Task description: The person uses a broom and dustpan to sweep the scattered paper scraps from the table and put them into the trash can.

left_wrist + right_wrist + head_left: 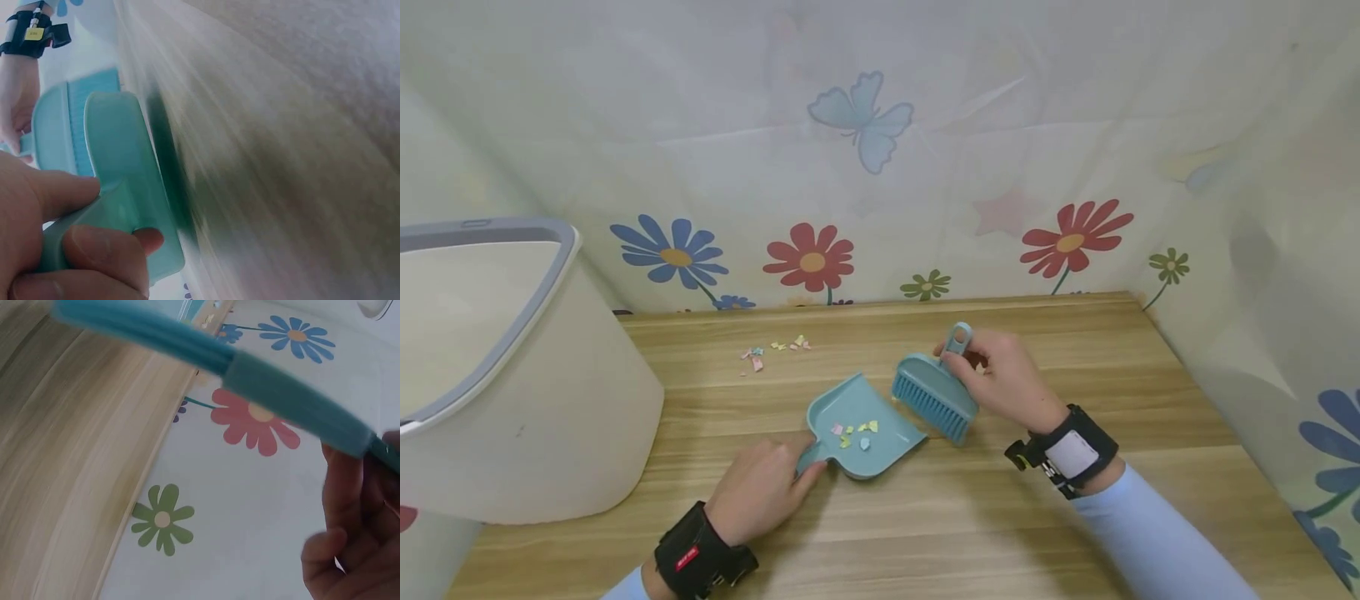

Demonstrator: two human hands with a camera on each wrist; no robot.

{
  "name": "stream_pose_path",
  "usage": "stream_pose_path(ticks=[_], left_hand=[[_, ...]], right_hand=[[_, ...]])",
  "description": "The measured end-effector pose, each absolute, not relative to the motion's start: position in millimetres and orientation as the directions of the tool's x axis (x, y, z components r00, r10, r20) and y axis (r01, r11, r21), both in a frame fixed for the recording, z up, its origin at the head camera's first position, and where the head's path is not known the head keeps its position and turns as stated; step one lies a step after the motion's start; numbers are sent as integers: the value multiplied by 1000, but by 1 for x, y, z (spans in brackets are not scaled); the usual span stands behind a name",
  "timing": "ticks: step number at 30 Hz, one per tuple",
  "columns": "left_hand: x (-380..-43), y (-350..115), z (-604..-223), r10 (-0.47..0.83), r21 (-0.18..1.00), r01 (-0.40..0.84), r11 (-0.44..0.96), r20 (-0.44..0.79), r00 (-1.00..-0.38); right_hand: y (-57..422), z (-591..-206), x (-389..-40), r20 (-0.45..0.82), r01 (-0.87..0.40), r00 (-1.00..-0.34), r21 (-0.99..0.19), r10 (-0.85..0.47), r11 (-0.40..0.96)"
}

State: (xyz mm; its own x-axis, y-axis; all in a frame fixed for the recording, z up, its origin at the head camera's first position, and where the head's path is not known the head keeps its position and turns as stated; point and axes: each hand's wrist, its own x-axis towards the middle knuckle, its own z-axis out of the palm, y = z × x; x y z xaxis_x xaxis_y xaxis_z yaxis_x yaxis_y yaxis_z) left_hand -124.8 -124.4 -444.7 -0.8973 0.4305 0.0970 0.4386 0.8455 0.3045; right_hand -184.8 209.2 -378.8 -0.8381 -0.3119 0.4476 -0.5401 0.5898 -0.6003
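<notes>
My left hand grips the short handle of a teal dustpan, whose open edge faces right. Several pink, yellow and blue paper scraps lie in the pan. In the left wrist view the fingers curl round the handle, close over the table, and the dustpan shows its outer side. My right hand pinches a small teal brush by its looped handle, just right of the pan, bristles toward the front left. The right wrist view shows the brush edge-on above the table.
More paper scraps lie on the wooden table behind the dustpan. A large white bin with a grey rim stands at the left. A flower-printed curtain hangs along the table's back edge and right side.
</notes>
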Motion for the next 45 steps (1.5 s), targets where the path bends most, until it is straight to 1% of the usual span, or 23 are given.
stream_pose_path(ticks=[3,6,10,16,18,20,25,28,30,31,33,36,39,40,45], left_hand=[[-125,-124,-445,413,315,416,853,79,-907],[-126,-125,-445,385,337,382,861,62,-921],[-127,-126,-443,353,363,346,865,49,-934],[-130,-130,-439,356,359,338,870,17,-934],[-131,-132,-437,367,351,349,869,16,-930],[-131,-135,-434,388,340,371,864,21,-921],[-131,-141,-428,454,301,447,842,53,-890],[-131,-142,-428,497,294,499,815,89,-863],[-130,-141,-428,520,298,527,796,111,-847],[-130,-141,-429,527,300,536,789,116,-842],[-130,-141,-428,533,308,539,784,112,-839],[-130,-140,-429,530,320,531,784,98,-842],[-130,-139,-429,533,330,529,781,89,-842],[-130,-139,-429,534,332,530,780,89,-841],[-130,-139,-430,534,333,524,784,67,-843]], right_hand=[[216,-379,-181,367,-507,-862,-627,-351,591],[220,-377,-179,337,-488,-873,-644,-353,589],[225,-373,-178,384,-513,-858,-613,-340,601],[227,-373,-178,462,-535,-834,-540,-303,649],[226,-376,-177,497,-544,-817,-498,-292,676],[223,-381,-177,544,-564,-785,-430,-297,705],[210,-396,-173,647,-585,-674,-174,-356,792],[197,-402,-169,661,-560,-649,-80,-376,825],[187,-406,-168,659,-560,-644,-61,-388,826],[182,-408,-167,654,-566,-647,-67,-392,821],[173,-408,-166,641,-599,-656,-120,-399,792],[166,-405,-164,629,-644,-686,-291,-365,708],[167,-400,-163,645,-655,-705,-434,-294,619],[170,-398,-164,653,-652,-709,-463,-266,600],[184,-393,-165,678,-641,-710,-510,-190,574]])
